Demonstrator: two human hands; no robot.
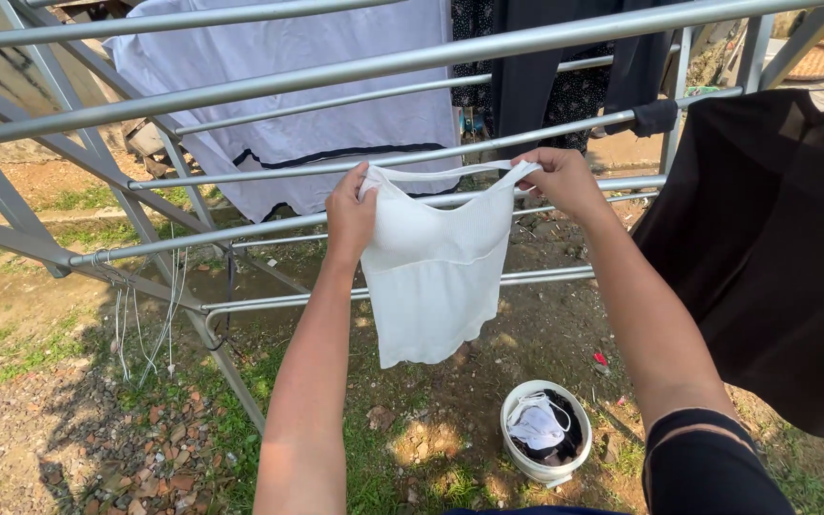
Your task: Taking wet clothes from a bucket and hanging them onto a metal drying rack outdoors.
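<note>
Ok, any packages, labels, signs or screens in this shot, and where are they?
None that I can see: only clothes on the metal rack, a white top held up by the left hand and right hand, and a white bucket of laundry on the ground.

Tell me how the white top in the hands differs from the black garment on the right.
The white top is small and held up by both hands, left and right; the black garment is far larger and hangs untouched. The top is sunlit; the garment looks shaded. Both are at the metal rack.
</note>
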